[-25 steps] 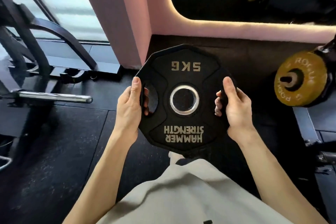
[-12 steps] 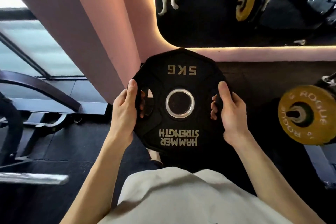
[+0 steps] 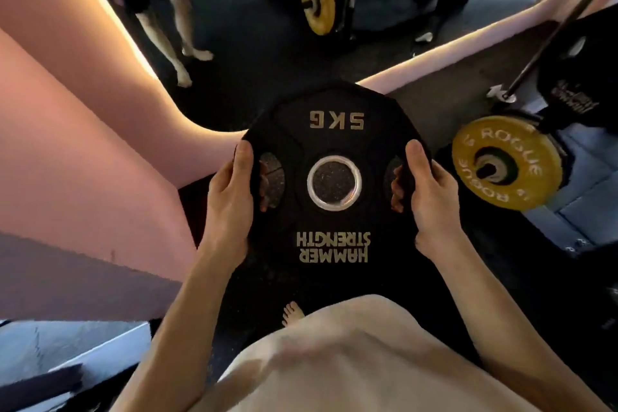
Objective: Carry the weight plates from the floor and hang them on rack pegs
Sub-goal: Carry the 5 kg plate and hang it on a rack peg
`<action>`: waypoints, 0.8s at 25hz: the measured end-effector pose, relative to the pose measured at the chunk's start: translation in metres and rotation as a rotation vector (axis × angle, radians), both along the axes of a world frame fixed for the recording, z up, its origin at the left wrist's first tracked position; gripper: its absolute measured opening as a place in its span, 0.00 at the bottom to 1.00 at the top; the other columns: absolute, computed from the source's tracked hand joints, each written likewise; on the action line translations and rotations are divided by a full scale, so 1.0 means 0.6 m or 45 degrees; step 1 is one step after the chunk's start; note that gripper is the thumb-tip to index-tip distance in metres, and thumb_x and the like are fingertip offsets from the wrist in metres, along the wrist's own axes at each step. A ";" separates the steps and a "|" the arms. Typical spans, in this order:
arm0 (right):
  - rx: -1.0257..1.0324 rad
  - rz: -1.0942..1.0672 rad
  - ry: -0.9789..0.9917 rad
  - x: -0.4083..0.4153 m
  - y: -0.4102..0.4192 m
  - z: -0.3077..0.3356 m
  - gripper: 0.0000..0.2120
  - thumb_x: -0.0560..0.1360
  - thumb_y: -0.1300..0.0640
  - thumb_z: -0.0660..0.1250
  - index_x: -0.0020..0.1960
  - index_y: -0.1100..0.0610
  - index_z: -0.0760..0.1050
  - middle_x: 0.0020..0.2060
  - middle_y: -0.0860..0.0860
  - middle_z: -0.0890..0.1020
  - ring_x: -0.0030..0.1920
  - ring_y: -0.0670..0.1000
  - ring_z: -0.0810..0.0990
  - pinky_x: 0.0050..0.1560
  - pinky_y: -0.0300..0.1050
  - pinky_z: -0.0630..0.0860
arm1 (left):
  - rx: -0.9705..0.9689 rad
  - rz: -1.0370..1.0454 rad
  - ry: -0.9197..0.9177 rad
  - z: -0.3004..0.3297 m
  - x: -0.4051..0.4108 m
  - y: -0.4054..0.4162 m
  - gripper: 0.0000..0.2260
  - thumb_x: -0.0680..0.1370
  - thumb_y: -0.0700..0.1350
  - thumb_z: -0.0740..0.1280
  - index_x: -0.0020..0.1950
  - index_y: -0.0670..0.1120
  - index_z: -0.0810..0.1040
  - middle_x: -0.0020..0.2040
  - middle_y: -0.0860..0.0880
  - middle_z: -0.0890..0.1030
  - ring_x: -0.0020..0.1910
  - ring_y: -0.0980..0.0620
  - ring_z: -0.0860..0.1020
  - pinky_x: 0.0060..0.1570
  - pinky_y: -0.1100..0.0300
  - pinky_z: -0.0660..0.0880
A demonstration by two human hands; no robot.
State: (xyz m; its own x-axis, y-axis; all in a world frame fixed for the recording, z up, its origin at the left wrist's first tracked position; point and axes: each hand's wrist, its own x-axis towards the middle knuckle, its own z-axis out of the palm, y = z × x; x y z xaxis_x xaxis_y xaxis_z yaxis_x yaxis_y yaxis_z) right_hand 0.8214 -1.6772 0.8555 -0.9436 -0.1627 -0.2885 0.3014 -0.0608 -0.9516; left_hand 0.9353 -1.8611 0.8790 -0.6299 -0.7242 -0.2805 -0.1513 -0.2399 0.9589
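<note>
At the centre of the frame, a black weight plate (image 3: 334,177) marked "5KG" and "HAMMER STRENGTH" is held off the floor, face up toward the camera, between two bare hands. The left hand (image 3: 230,201) is wrapped round the plate's left rim, thumb laid on the face and fingers (image 3: 264,184) curled through the left grip slot. The right hand (image 3: 431,197) is closed on the opposite rim in the same way, its fingertips showing through the right slot. The steel-ringed centre hole is left clear, with speckled dark flooring seen through it.

The plate is judged rigid and moderately heavy, its matte coating likely to give a fair grip. The two side slots are taken as the natural holds, since they keep the load balanced and leave the bore free for a peg. A drop would be the main hazard: a bare foot (image 3: 292,313) is visible on the floor just below the plate.

At the right of the frame, a yellow Rogue plate (image 3: 505,162) is mounted on a peg, with another black plate (image 3: 578,90) above it at the upper right. A mirror (image 3: 254,30) across the top of the frame shows a yellow plate and a standing figure's legs.
</note>
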 end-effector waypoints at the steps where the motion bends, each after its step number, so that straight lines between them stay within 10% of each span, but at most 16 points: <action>1: -0.005 -0.071 0.010 -0.018 -0.007 0.000 0.20 0.75 0.40 0.66 0.38 0.57 0.74 0.28 0.50 0.75 0.27 0.48 0.72 0.26 0.41 0.69 | 0.003 -0.092 -0.008 0.004 -0.034 -0.016 0.18 0.80 0.60 0.60 0.50 0.49 0.82 0.40 0.56 0.85 0.42 0.60 0.83 0.44 0.63 0.78; 10: -0.009 -0.647 0.055 -0.163 0.040 0.003 0.20 0.75 0.40 0.67 0.38 0.56 0.74 0.27 0.51 0.74 0.25 0.48 0.71 0.25 0.40 0.68 | 0.013 -0.715 0.007 -0.005 -0.343 -0.024 0.22 0.80 0.60 0.59 0.63 0.47 0.79 0.56 0.48 0.84 0.58 0.49 0.81 0.64 0.47 0.74; 14: 0.009 -0.845 0.112 -0.227 0.087 0.020 0.20 0.74 0.38 0.67 0.39 0.56 0.74 0.26 0.51 0.75 0.24 0.49 0.71 0.26 0.41 0.68 | -0.008 -0.887 0.000 0.006 -0.469 0.021 0.24 0.79 0.62 0.60 0.56 0.43 0.81 0.55 0.37 0.82 0.57 0.36 0.79 0.60 0.37 0.74; 20: 0.007 -1.118 0.262 -0.333 0.145 0.080 0.21 0.69 0.37 0.67 0.38 0.55 0.75 0.25 0.48 0.75 0.24 0.45 0.72 0.25 0.38 0.69 | -0.072 -1.183 0.144 0.064 -0.650 0.106 0.22 0.79 0.62 0.60 0.46 0.44 0.81 0.39 0.42 0.82 0.38 0.44 0.81 0.41 0.49 0.78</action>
